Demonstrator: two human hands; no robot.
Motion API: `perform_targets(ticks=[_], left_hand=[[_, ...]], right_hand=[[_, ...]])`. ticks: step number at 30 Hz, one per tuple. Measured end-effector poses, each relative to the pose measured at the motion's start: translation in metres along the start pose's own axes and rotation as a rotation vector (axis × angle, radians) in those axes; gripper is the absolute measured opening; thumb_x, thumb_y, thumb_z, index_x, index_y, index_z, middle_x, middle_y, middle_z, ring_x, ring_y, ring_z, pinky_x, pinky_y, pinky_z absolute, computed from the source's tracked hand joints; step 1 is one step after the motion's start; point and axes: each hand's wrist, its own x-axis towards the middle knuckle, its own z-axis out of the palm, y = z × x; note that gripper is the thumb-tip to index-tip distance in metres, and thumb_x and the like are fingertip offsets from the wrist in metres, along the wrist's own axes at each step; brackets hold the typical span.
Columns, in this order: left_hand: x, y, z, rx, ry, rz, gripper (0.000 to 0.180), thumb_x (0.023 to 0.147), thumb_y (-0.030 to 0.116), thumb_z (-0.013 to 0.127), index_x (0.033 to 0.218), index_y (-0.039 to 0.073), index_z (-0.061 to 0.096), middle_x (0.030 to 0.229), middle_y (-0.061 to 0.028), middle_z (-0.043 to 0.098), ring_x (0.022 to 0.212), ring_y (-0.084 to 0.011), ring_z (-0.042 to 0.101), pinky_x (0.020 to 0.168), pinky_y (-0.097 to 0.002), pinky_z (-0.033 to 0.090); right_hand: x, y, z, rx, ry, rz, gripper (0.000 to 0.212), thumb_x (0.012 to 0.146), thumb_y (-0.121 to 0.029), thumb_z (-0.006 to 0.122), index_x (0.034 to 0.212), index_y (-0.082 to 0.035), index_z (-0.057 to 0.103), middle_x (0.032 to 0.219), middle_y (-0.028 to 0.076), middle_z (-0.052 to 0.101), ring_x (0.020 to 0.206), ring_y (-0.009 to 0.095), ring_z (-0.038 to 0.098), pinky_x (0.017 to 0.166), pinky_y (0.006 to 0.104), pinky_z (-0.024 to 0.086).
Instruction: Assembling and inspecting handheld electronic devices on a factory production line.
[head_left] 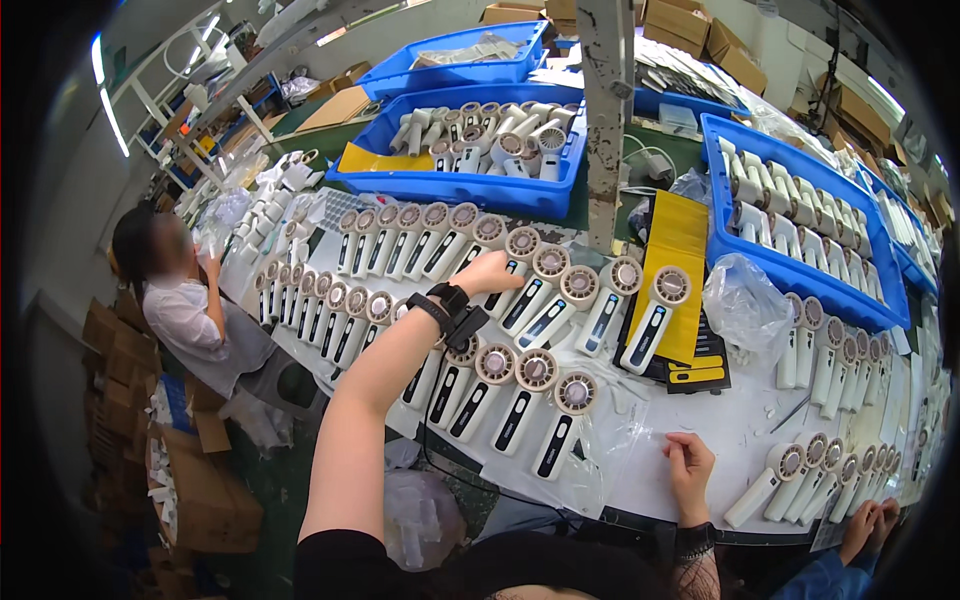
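Observation:
My left hand (488, 273) reaches across to the back row, its fingers curled at the handle of a white handheld fan (521, 245). Part of that fan is hidden by the hand. Just to its right, several more handheld fans lie with small lit displays, among them one fan (550, 264) close by and one fan (656, 320) on a yellow sheet (676, 250). A front row of fans, with a fan (563, 425) at its right end, lies below my left forearm. My right hand (690, 468) rests near the table's front edge, loosely closed with nothing visible in it.
Blue crates of fans, one crate (460, 188) at the back and another crate (800, 275) at the right, border the table (640, 480). A metal post (603, 130) rises behind the rows. Crumpled plastic (745, 305) lies right. One person (200, 300) sits left; another person's hands (868, 528) show lower right.

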Motion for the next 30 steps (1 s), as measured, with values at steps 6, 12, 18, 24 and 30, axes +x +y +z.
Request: perform_targets(ticks=[6, 12, 18, 24, 30], left_hand=[[-0.021, -0.004, -0.004, -0.671, 0.134, 0.021, 0.034, 0.078, 0.017, 0.065, 0.103, -0.001, 0.049, 0.08, -0.0094, 0.06, 0.071, -0.0202, 0.061, 0.066, -0.0318, 0.049], [-0.07, 0.013, -0.031, -1.192, 0.144, 0.188, 0.023, 0.085, 0.018, 0.063, 0.098, 0.003, 0.051, 0.08, -0.0032, 0.058, 0.067, -0.0124, 0.058, 0.063, -0.027, 0.049], [-0.112, 0.032, -0.027, -1.436, 0.216, 0.188, 0.021, 0.087, 0.016, 0.062, 0.099, 0.004, 0.051, 0.082, -0.0032, 0.058, 0.069, -0.0131, 0.058, 0.066, -0.027, 0.049], [-0.135, 0.03, -0.029, -1.494, 0.092, 0.389, 0.022, 0.088, 0.012, 0.058, 0.106, 0.002, 0.05, 0.093, -0.0062, 0.058, 0.086, -0.0156, 0.059, 0.08, -0.0305, 0.05], [-0.143, 0.025, -0.03, -1.574, 0.009, 0.411, 0.028, 0.09, 0.01, 0.053, 0.116, 0.001, 0.046, 0.101, -0.0095, 0.058, 0.092, -0.0183, 0.059, 0.084, -0.0328, 0.049]], right_hand=[[0.001, 0.002, 0.0, 0.011, 0.001, -0.02, 0.011, 0.084, 0.005, 0.052, 0.088, 0.002, 0.062, 0.073, 0.005, 0.06, 0.066, 0.01, 0.058, 0.06, 0.0208, 0.045], [-0.002, 0.005, -0.003, -0.01, 0.011, -0.005, 0.011, 0.083, 0.004, 0.053, 0.087, 0.002, 0.063, 0.071, 0.005, 0.06, 0.065, 0.011, 0.058, 0.06, 0.0213, 0.045], [-0.002, 0.006, -0.001, -0.015, -0.009, 0.0, 0.012, 0.084, 0.004, 0.051, 0.088, 0.002, 0.062, 0.071, 0.004, 0.059, 0.066, 0.009, 0.056, 0.061, 0.0207, 0.044], [0.0, 0.003, 0.001, -0.025, 0.002, -0.013, 0.012, 0.083, 0.004, 0.051, 0.087, 0.002, 0.063, 0.07, 0.005, 0.06, 0.065, 0.01, 0.057, 0.06, 0.0212, 0.044], [-0.003, 0.006, -0.001, -0.001, -0.003, -0.009, 0.012, 0.084, 0.004, 0.051, 0.088, 0.002, 0.062, 0.07, 0.004, 0.059, 0.065, 0.01, 0.056, 0.06, 0.0208, 0.044]])
